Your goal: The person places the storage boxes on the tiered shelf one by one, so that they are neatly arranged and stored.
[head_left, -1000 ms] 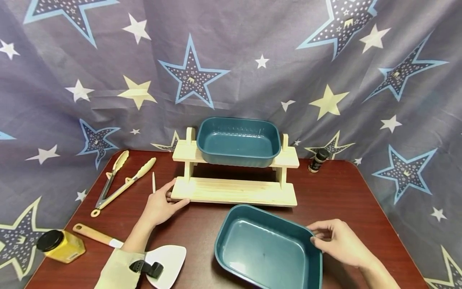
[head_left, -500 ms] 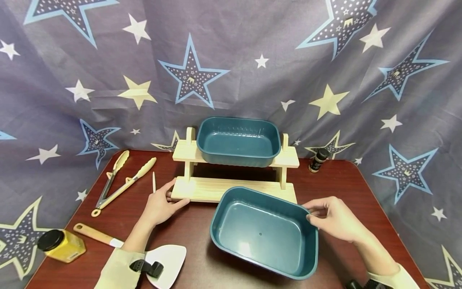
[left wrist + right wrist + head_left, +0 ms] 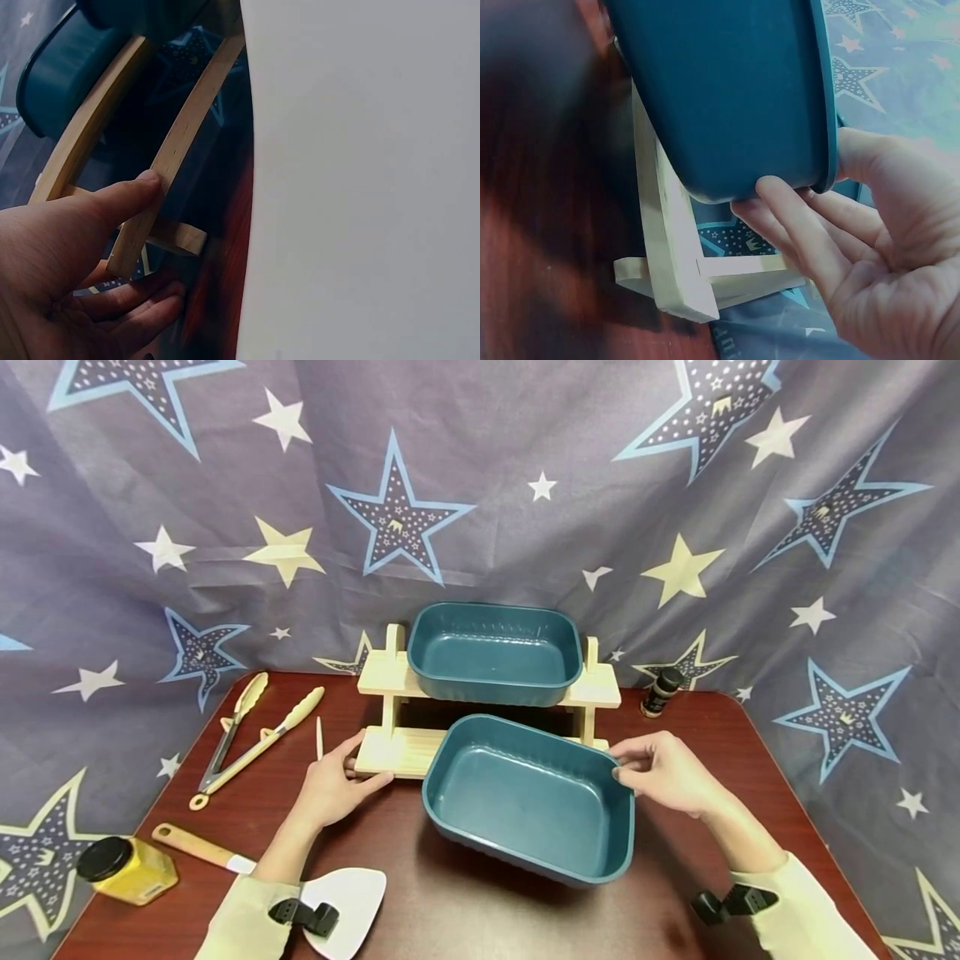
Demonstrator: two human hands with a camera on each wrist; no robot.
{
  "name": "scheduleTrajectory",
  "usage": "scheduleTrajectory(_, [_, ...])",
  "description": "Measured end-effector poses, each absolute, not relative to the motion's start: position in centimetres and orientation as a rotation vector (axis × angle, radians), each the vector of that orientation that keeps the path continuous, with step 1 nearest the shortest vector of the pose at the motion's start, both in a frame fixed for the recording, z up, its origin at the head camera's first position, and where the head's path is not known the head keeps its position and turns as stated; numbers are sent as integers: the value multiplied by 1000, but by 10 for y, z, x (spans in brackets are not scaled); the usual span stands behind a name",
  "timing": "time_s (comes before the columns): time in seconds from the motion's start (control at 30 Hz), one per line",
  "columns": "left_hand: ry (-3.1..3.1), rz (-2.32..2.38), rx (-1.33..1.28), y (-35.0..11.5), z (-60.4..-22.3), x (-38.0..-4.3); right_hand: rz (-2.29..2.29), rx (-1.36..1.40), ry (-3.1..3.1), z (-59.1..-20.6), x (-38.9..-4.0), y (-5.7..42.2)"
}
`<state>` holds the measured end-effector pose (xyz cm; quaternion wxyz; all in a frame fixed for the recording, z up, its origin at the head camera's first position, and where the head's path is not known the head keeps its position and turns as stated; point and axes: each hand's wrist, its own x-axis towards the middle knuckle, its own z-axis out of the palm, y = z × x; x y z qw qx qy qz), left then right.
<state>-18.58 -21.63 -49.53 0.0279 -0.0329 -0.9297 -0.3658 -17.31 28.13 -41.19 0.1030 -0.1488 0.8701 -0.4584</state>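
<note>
A two-tier wooden rack (image 3: 397, 752) stands at the back of the table, and one teal plastic bin (image 3: 495, 647) sits on its upper shelf. My left hand (image 3: 333, 789) holds the left end of the lower board, thumb on its front edge and fingers behind, as the left wrist view shows. A second teal bin (image 3: 525, 802) is tilted and raised in front of the lower shelf, covering much of it. Its right back corner is pinched by my right hand (image 3: 663, 772). In the right wrist view, fingers (image 3: 799, 225) press the outer wall of that bin (image 3: 735, 90).
Tongs (image 3: 255, 743) lie at the left, near a thin pale stick (image 3: 319, 739). A white spatula (image 3: 348, 902) lies partly under my left forearm, beside a yellow jar (image 3: 131, 872) with a black lid. A small spice bottle (image 3: 662, 693) stands at the back right.
My right hand has lifted the front bin off the table and carried it back and slightly left, over the lower shelf's front. The left hand stays on the rack.
</note>
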Motion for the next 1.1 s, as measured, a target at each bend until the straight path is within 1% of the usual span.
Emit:
scheduleTrajectory(0.23, [-2854, -1144, -117, -216, -495, -186, -1362, -413, 2549, -416, -197, 278])
scheduleTrajectory(0.5, [-2859, -1139, -103, -215, -494, -185, -1374, -424, 2530, -419, -214, 273])
scheduleTrajectory(0.83, [-2855, -1143, -111, -216, -492, -183, -1327, -399, 2650, -422, -224, 257])
scheduleTrajectory(1.1, [-2847, -1141, -106, -216, -492, -183, -1449, -295, 2662, -428, -225, 246])
